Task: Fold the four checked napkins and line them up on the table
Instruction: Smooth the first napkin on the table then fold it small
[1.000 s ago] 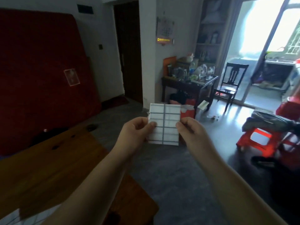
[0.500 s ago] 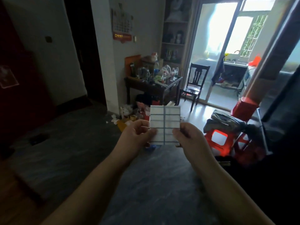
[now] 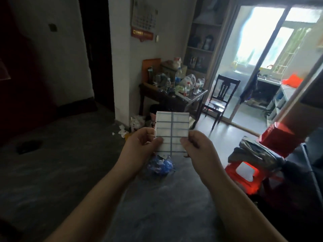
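Observation:
A folded white napkin with blue check lines (image 3: 172, 127) is held upright in the air at chest height, over the grey floor. My left hand (image 3: 142, 145) pinches its lower left edge between thumb and fingers. My right hand (image 3: 197, 147) pinches its lower right edge the same way. The napkin is a small, neat rectangle. The wooden table and the other napkins are out of view.
A crumpled blue bag (image 3: 160, 165) lies on the floor below the napkin. Red plastic stools (image 3: 244, 173) with a grey bundle stand at the right. A cluttered dark table (image 3: 192, 98) and a chair (image 3: 220, 100) stand by the balcony door.
The view has swung to the right, away from the wooden table and red mattress, which left the frame. Both hands keep the same pinch on the folded napkin.

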